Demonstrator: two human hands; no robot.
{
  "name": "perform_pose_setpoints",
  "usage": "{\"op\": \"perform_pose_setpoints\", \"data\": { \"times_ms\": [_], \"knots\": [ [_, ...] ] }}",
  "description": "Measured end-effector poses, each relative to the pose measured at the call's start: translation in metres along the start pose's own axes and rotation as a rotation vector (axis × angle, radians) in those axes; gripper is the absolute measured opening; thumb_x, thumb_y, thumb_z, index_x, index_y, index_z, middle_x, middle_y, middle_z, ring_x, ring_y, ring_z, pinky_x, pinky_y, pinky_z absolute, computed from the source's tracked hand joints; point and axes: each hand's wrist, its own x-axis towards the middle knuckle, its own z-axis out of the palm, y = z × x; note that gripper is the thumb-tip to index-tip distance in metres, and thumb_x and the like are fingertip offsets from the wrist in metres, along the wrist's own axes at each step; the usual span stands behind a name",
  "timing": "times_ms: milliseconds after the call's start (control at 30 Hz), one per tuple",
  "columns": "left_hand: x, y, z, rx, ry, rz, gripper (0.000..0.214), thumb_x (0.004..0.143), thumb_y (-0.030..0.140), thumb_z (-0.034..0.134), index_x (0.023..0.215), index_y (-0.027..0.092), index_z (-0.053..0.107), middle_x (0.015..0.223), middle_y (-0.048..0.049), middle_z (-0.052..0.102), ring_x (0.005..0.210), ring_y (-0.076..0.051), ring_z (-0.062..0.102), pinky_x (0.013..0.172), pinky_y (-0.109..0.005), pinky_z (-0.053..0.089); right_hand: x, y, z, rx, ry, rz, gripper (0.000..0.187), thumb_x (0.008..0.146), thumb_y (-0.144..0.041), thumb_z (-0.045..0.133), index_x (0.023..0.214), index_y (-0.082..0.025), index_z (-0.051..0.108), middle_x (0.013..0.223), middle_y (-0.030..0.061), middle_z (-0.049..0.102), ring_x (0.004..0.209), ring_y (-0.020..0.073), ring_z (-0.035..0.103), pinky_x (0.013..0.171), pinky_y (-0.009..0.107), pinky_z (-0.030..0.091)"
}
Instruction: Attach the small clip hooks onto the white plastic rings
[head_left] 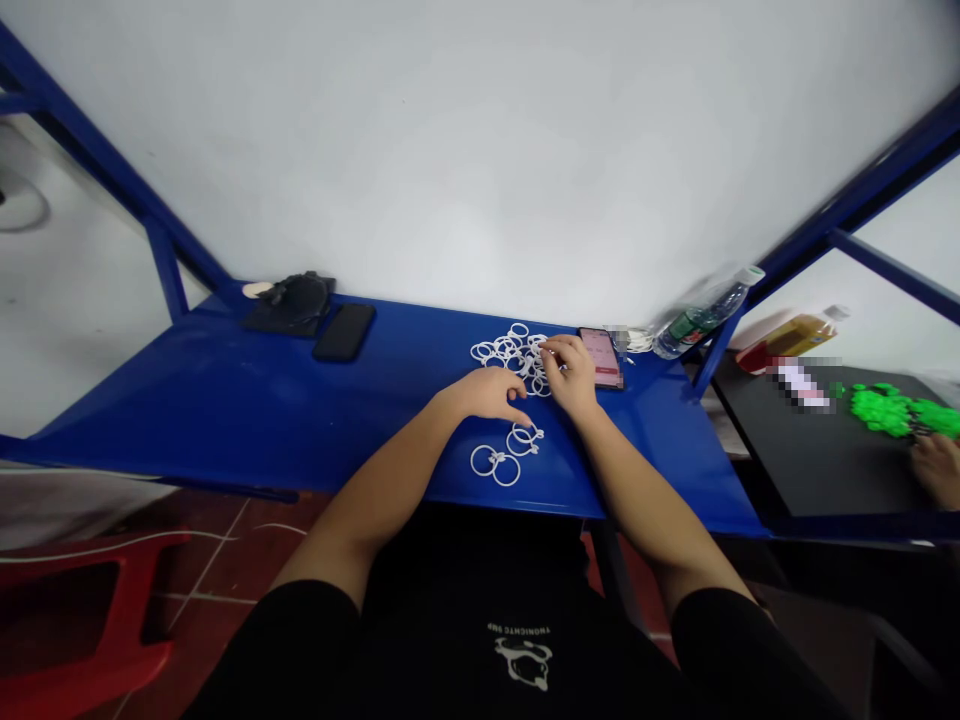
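A pile of thin white plastic rings lies on the blue table near the wall. My right hand is at the right side of this pile, its fingertips bent together on a white ring at the edge; the exact grip is partly hidden. My left hand hovers just in front of the pile, thumb and forefinger curved and apart, with nothing visible between them. Closer to me, two pairs of white rings lie apart from the pile: one pair just below my left fingertips, the other nearer the table's front edge.
A lit phone lies right of my right hand, with a white cable and a tilted plastic bottle beyond. A black phone and dark pouch are at left. Another person's hand touches green pieces on a black table.
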Motion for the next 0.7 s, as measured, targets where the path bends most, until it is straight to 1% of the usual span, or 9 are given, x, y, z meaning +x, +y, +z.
{"op": "perform_pose_setpoints", "data": {
  "times_ms": [33,100,167,233,300,400,567,633,700],
  "knots": [
    [0.0003,0.0012,0.0018,0.007,-0.043,-0.002,0.052,0.067,0.058,0.091,0.102,0.021,0.078,0.097,-0.0042,0.077,0.086,-0.022,0.071,0.075,-0.030,0.050,-0.0005,-0.0004,0.0002,-0.005,-0.001,-0.004,0.022,0.103,-0.034,0.056,0.106,-0.024,0.075,0.108,0.0109,0.070,0.089,0.0227,0.068,0.074,0.039,0.061],
    [0.0014,0.0026,0.0045,0.023,-0.073,0.004,0.050,0.067,0.055,0.092,0.101,0.021,0.079,0.098,-0.0047,0.076,0.086,-0.021,0.070,0.074,-0.030,0.049,-0.0015,-0.0010,0.0008,-0.002,-0.008,-0.019,0.022,0.103,-0.034,0.056,0.105,-0.023,0.075,0.106,0.0107,0.071,0.087,0.0221,0.068,0.072,0.038,0.060],
    [0.0025,0.0024,0.0057,0.032,-0.075,0.019,0.036,0.074,0.048,0.087,0.098,0.022,0.080,0.097,-0.0044,0.076,0.086,-0.020,0.070,0.074,-0.029,0.049,-0.0024,-0.0009,0.0016,0.014,-0.016,-0.031,0.022,0.103,-0.034,0.056,0.104,-0.023,0.074,0.105,0.0104,0.071,0.086,0.0217,0.067,0.071,0.037,0.060],
    [0.0032,0.0012,0.0054,0.035,-0.071,0.034,0.016,0.082,0.036,0.080,0.090,0.022,0.080,0.093,-0.0036,0.076,0.084,-0.019,0.069,0.074,-0.028,0.048,-0.0030,-0.0001,0.0025,0.027,-0.034,-0.030,0.022,0.103,-0.035,0.056,0.104,-0.023,0.074,0.105,0.0102,0.071,0.086,0.0216,0.067,0.070,0.037,0.059],
    [0.0030,0.0001,0.0039,0.040,-0.052,0.034,0.008,0.084,0.024,0.072,0.082,0.022,0.079,0.089,-0.0028,0.076,0.080,-0.018,0.068,0.073,-0.028,0.048,-0.0035,0.0010,0.0034,0.031,-0.054,-0.021,0.022,0.103,-0.035,0.056,0.106,-0.024,0.074,0.106,0.0102,0.071,0.086,0.0218,0.067,0.070,0.038,0.059],
    [0.0012,-0.0002,0.0003,0.047,-0.012,0.015,0.012,0.079,0.015,0.067,0.077,0.021,0.077,0.088,-0.0022,0.076,0.078,-0.017,0.067,0.072,-0.028,0.048,-0.0042,0.0019,0.0043,0.045,-0.078,-0.025,0.022,0.103,-0.035,0.056,0.107,-0.023,0.074,0.108,0.0105,0.071,0.090,0.0225,0.068,0.071,0.037,0.060],
    [-0.0018,-0.0003,-0.0040,-0.010,-0.028,-0.018,0.012,0.076,0.011,0.067,0.077,0.021,0.074,0.082,-0.0004,0.076,0.073,-0.017,0.068,0.068,-0.028,0.047,-0.0042,0.0005,0.0040,0.011,-0.102,-0.043,0.022,0.103,-0.035,0.056,0.106,-0.024,0.075,0.107,0.0101,0.073,0.094,0.0240,0.070,0.080,0.041,0.061],
    [-0.0020,-0.0020,-0.0040,-0.055,-0.031,-0.021,0.017,0.076,0.009,0.067,0.084,0.021,0.075,0.083,0.0002,0.077,0.075,-0.017,0.069,0.069,-0.028,0.049,-0.0041,0.0001,0.0036,-0.003,-0.114,-0.046,0.022,0.103,-0.034,0.055,0.106,-0.024,0.075,0.107,0.0100,0.073,0.094,0.0241,0.070,0.082,0.041,0.061],
    [-0.0014,-0.0041,-0.0036,-0.085,0.001,-0.022,0.024,0.077,0.008,0.067,0.095,0.021,0.076,0.088,0.0002,0.078,0.079,-0.017,0.070,0.073,-0.028,0.050,-0.0042,0.0001,0.0033,-0.005,-0.124,-0.051,0.021,0.103,-0.034,0.056,0.105,-0.024,0.074,0.105,0.0098,0.074,0.091,0.0235,0.070,0.080,0.040,0.060]
  ]
}}
